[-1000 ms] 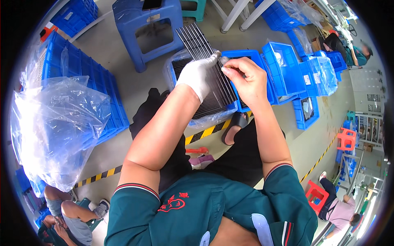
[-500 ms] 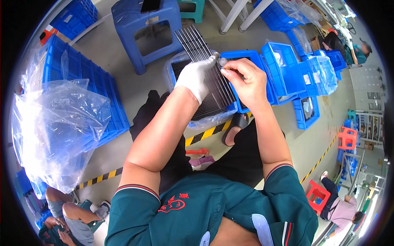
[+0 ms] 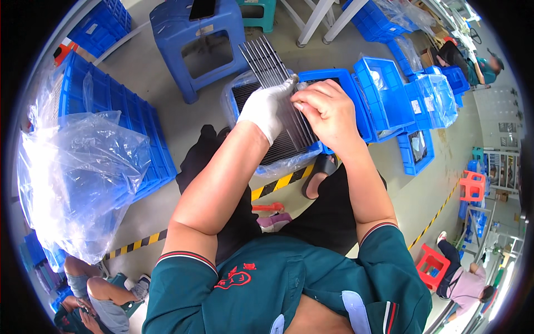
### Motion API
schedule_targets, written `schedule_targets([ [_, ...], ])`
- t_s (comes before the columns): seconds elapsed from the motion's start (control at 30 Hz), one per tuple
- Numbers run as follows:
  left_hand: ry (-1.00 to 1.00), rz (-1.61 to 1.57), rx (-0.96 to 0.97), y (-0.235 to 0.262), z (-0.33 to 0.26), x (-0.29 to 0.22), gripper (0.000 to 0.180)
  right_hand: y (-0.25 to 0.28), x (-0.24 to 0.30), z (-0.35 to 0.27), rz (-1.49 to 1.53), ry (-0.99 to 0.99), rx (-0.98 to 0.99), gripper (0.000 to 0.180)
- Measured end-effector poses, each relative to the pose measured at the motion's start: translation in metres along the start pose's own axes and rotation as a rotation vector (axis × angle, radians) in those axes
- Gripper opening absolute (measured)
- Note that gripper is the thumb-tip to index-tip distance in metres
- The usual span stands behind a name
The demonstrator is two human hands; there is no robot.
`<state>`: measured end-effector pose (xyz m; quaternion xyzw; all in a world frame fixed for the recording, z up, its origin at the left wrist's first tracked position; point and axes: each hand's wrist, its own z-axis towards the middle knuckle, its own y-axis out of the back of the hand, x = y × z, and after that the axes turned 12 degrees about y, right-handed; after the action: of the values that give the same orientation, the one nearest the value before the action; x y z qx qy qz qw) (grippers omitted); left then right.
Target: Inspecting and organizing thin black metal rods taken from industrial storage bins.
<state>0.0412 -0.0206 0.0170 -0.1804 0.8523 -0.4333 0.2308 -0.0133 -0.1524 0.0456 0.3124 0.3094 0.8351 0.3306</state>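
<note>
My left hand [image 3: 263, 113], in a white glove, is closed around a fanned bunch of thin dark rods [image 3: 265, 62]. They slant from upper left to lower right, with their far ends sticking out beyond the glove. Bare, my right hand [image 3: 334, 114] is pinched with thumb and forefinger at the right side of the bunch; what lies between its fingertips is too small or hidden to tell. By the left thumb shows a small greyish piece [image 3: 301, 86], partly covered. Under both hands sits a plastic-lined crate of similar dark rods [image 3: 276, 151].
A blue stool [image 3: 192, 69] carrying a dark flat object stands ahead. Stacked blue crates [image 3: 105, 92] and clear plastic film [image 3: 83, 172] rise at left. To the right are a blue bin [image 3: 384, 94] and a smaller blue tray [image 3: 417, 153]. Other people sit farther off.
My right hand has shifted slightly left and down, its fingertips now over the rods. The small brownish thing seen at those fingertips before is no longer visible. My left hand keeps its grip.
</note>
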Motion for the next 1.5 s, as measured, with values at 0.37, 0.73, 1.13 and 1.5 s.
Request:
schedule_targets([
  [0.37, -0.016, 0.029, -0.005, -0.006, -0.005, -0.001, 0.019, 0.004, 0.004, 0.004, 0.04, -0.051, -0.134, 0.009],
  [0.73, -0.049, 0.006, 0.025, 0.002, 0.001, -0.002, 0.016, -0.003, 0.006, 0.005, -0.143, 0.157, -0.026, 0.012],
  [1.13, -0.011, 0.01, 0.01, -0.008, -0.008, -0.002, 0.019, 0.004, 0.01, 0.009, 0.014, -0.011, -0.129, 0.01],
  [1.5, -0.022, -0.037, 0.009, 0.001, 0.005, 0.0, 0.016, 0.0, 0.007, 0.004, -0.126, 0.089, 0.004, 0.011],
])
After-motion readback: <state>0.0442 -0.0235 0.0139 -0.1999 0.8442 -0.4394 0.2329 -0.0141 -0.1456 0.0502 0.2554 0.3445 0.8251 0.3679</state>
